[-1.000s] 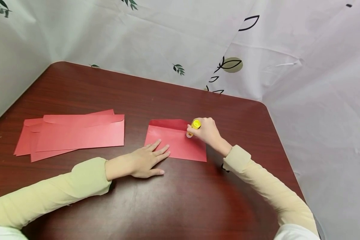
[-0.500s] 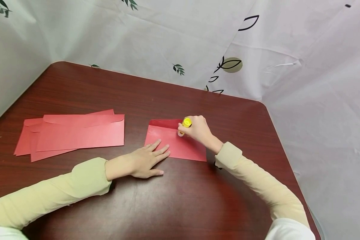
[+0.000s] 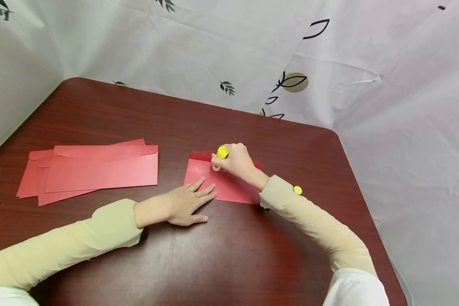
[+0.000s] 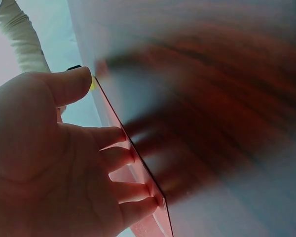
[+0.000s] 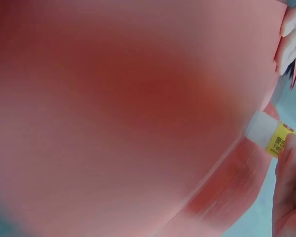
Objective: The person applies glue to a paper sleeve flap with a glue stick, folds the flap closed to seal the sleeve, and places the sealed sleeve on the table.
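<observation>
A red envelope [image 3: 237, 189] lies on the table with its flap [image 3: 199, 156] unfolded toward the far side. My left hand [image 3: 185, 206] rests with spread fingers on the envelope's near left part. The left wrist view shows those fingertips [image 4: 150, 202] at the paper's edge. A yellow glue stick [image 3: 222, 153] is gripped in my right hand [image 3: 238, 162], tilted, over the envelope just below the flap fold. In the right wrist view its white end [image 5: 260, 129] is down at the envelope, near the fold. My right hand hides part of the flap.
Several red envelopes [image 3: 103, 170] lie overlapped on the table's left side. A small yellow cap [image 3: 297, 190] sits on the table beside the right sleeve. Behind the brown table [image 3: 168, 110] hangs a white patterned curtain [image 3: 199, 51].
My right hand has slid left along the fold with the glue stick. The yellow cap has come into view from behind the right forearm. My left hand stays where it was.
</observation>
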A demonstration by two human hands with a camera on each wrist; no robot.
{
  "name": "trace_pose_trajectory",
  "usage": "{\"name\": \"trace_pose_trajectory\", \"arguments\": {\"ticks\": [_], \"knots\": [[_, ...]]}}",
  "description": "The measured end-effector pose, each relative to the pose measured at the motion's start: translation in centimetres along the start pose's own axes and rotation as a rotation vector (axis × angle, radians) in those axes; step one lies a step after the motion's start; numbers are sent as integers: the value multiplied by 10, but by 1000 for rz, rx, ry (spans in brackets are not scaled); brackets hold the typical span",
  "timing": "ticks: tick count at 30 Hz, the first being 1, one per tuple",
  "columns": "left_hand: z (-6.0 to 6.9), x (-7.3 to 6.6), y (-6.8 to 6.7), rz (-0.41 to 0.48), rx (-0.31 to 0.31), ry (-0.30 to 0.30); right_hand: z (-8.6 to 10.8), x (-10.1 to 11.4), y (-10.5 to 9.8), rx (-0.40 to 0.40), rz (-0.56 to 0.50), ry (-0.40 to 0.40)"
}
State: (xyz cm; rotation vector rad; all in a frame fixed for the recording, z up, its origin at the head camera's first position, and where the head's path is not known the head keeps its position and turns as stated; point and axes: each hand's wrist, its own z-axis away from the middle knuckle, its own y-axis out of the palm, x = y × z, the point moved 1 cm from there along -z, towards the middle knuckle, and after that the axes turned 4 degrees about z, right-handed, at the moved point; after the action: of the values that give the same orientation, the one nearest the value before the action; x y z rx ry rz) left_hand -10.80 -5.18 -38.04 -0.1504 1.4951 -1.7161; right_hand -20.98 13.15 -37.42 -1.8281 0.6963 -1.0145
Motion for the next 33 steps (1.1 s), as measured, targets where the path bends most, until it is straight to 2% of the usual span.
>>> {"name": "trace_pose_trajectory", "arguments": {"ticks": [15,33], "knots": [[0,1,-3,5,42,-17,-29,35,17,122,-54,0],[-2,-1,-6,-36,67,-17,-34,48,26,99,-29,-44]]}}
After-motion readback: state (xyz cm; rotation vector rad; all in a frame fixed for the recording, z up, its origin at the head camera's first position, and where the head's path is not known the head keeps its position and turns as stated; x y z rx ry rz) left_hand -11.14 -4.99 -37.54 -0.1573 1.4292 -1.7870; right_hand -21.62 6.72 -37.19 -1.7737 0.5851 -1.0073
